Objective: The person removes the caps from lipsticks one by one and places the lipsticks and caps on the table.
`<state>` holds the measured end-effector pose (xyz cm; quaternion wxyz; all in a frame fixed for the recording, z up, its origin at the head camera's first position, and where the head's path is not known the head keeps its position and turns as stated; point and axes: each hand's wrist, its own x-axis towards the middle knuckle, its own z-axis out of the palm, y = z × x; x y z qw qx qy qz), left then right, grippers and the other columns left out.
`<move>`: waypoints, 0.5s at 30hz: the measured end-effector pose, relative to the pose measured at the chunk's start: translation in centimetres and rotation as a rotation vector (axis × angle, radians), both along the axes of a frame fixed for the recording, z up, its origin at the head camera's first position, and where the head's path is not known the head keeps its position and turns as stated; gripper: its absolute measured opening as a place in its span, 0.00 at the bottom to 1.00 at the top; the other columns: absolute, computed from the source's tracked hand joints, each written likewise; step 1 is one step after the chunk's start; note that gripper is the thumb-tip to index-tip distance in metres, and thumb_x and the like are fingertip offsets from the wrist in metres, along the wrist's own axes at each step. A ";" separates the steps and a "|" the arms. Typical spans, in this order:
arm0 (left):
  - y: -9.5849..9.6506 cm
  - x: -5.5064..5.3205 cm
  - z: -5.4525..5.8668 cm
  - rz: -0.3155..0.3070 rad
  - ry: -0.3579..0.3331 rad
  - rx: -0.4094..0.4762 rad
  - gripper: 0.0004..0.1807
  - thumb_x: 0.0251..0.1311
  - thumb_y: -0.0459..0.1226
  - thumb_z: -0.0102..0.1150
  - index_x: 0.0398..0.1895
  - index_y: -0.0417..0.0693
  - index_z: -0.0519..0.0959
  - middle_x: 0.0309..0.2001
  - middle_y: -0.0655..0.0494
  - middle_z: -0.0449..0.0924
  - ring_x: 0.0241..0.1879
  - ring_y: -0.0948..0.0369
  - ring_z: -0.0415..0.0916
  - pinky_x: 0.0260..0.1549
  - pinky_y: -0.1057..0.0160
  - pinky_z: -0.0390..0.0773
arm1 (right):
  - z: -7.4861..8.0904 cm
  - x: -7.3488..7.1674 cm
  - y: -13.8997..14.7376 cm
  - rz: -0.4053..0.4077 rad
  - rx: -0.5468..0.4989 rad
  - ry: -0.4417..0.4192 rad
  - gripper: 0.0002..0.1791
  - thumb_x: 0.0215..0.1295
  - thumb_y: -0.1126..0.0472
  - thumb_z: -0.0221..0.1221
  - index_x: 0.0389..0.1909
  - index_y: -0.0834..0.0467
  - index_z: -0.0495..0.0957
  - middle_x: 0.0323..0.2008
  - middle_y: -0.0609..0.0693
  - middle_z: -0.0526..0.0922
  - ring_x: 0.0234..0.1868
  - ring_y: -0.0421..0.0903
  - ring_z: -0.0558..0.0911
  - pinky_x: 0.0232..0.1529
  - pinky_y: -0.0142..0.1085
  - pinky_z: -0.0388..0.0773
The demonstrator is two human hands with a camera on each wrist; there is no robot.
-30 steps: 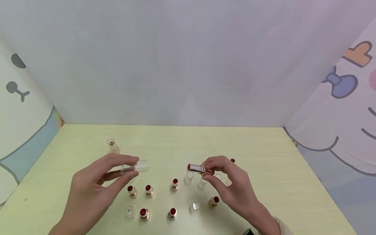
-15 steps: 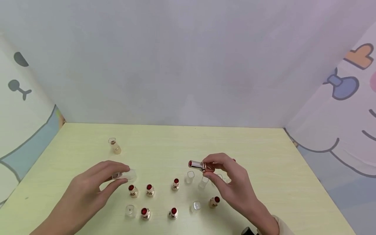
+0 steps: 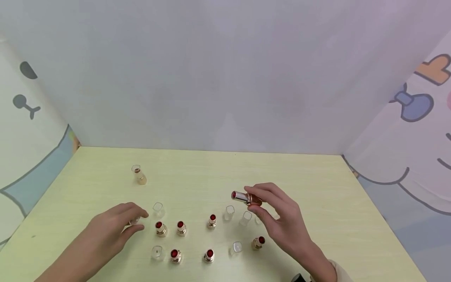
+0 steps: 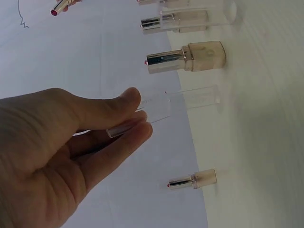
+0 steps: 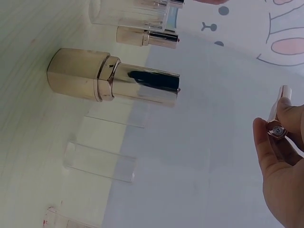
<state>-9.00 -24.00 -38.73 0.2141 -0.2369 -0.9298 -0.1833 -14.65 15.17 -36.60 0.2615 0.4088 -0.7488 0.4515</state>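
My left hand [image 3: 110,228] is low over the left of the table. In the left wrist view its thumb and fingers pinch a clear lipstick cap [image 4: 157,108]; the head view shows little of it. Just beyond those fingertips another clear cap [image 3: 159,210] stands upright. My right hand [image 3: 283,219] holds a lipstick [image 3: 241,197] by its base above the table, the silver tube with its red tip tilted up and left. Below and around that hand stand clear caps [image 3: 230,212] and a lipstick [image 3: 258,243].
Several uncapped lipsticks [image 3: 181,228] stand upright across the near middle. Two more clear caps, one at left [image 3: 157,252] and one at right [image 3: 237,247], stand near the front. A capped lipstick [image 3: 140,177] stands far left. A grey wall [image 3: 225,78] rises behind the table.
My left hand has moved left and down, drawing back from a clear cap that now stands by itself beside the fingertips. My right hand has shifted slightly right with the lipstick.
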 end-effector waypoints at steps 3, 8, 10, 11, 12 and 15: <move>-0.2 -0.2 -0.9 0.013 -0.040 -0.019 0.25 0.38 0.29 0.84 0.38 0.62 0.83 0.38 0.75 0.81 0.33 0.77 0.71 0.29 0.79 0.74 | -0.1 0.0 0.1 0.000 -0.002 -0.006 0.22 0.63 0.68 0.70 0.59 0.61 0.83 0.45 0.52 0.84 0.41 0.37 0.79 0.45 0.24 0.79; -0.2 -0.3 -2.1 0.013 -0.103 -0.051 0.24 0.39 0.29 0.84 0.35 0.62 0.82 0.36 0.75 0.79 0.33 0.75 0.74 0.30 0.72 0.80 | -0.2 -0.2 0.2 -0.005 -0.001 -0.030 0.27 0.57 0.75 0.72 0.58 0.60 0.83 0.46 0.52 0.84 0.42 0.38 0.80 0.45 0.23 0.80; -0.2 -0.4 -2.5 0.012 -0.119 -0.057 0.24 0.39 0.29 0.84 0.35 0.62 0.82 0.36 0.76 0.79 0.34 0.75 0.74 0.31 0.71 0.81 | -0.1 -0.2 0.2 0.000 -0.001 -0.052 0.28 0.55 0.77 0.72 0.58 0.60 0.83 0.47 0.51 0.84 0.42 0.38 0.80 0.46 0.23 0.80; -0.2 -0.4 -2.6 0.011 -0.126 -0.058 0.24 0.39 0.29 0.83 0.35 0.63 0.82 0.36 0.76 0.79 0.34 0.75 0.74 0.31 0.70 0.81 | -0.1 -0.3 0.2 0.007 -0.004 -0.068 0.28 0.56 0.77 0.71 0.58 0.60 0.83 0.47 0.52 0.84 0.42 0.38 0.80 0.46 0.23 0.81; -0.2 -0.4 -2.8 0.009 -0.131 -0.058 0.24 0.40 0.29 0.83 0.34 0.63 0.82 0.36 0.77 0.79 0.35 0.74 0.74 0.31 0.70 0.81 | -0.1 -0.3 0.2 0.017 -0.010 -0.085 0.27 0.56 0.78 0.71 0.58 0.61 0.82 0.47 0.52 0.84 0.43 0.39 0.79 0.47 0.24 0.81; -0.1 -0.5 -3.2 -0.002 -0.162 -0.071 0.23 0.42 0.29 0.82 0.34 0.63 0.82 0.36 0.77 0.78 0.35 0.74 0.74 0.33 0.68 0.82 | -0.1 -0.4 0.3 0.046 -0.032 -0.165 0.27 0.56 0.80 0.69 0.57 0.62 0.82 0.47 0.53 0.83 0.43 0.39 0.80 0.48 0.25 0.83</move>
